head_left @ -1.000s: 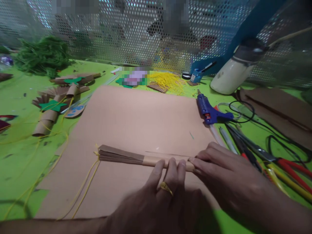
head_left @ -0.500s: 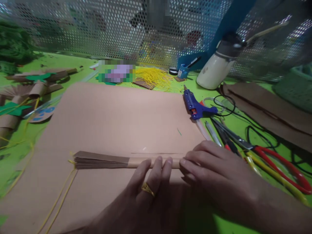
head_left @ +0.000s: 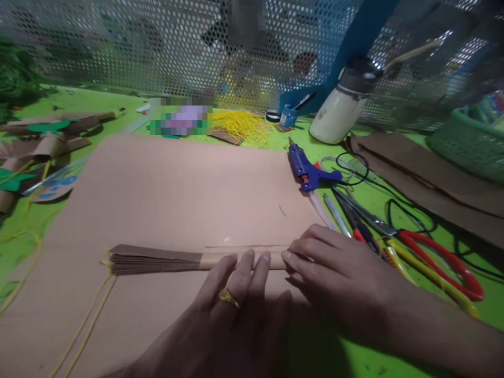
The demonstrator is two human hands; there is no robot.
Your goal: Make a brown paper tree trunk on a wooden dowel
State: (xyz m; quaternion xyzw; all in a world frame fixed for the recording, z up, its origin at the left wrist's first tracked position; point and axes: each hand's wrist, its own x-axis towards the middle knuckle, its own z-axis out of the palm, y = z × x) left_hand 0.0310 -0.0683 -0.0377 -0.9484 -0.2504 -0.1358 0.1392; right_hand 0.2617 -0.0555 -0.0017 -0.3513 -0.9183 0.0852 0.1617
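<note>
A closed fan of brown pleated paper (head_left: 155, 261) lies sideways on a large tan paper sheet (head_left: 189, 194). Lighter tan paper (head_left: 214, 261) wraps its right half, and yellow string (head_left: 94, 310) is tied at its left end. My left hand (head_left: 232, 307), with a gold ring, has its curled fingertips pressed on the wrapped part. At the right end of the wrap, my right hand (head_left: 338, 275) pinches with thumb and fingers. Its far fingers are hidden. A thin dark slit or edge line runs along the sheet just behind the wrap.
To the right lie a blue glue gun (head_left: 305, 168), a cutter (head_left: 336, 215), red-handled scissors (head_left: 441, 257) and a black cord. Behind stand a white spray bottle (head_left: 338, 113), a small blue jar (head_left: 289, 116) and yellow shreds (head_left: 240, 126). Paper crafts (head_left: 51, 142) sit left; a green basket (head_left: 464, 139) right.
The whole view has shifted slightly, so things appear further left and more of the basket shows. Both hands stay on the wrapped part of the fan with almost the same hold.
</note>
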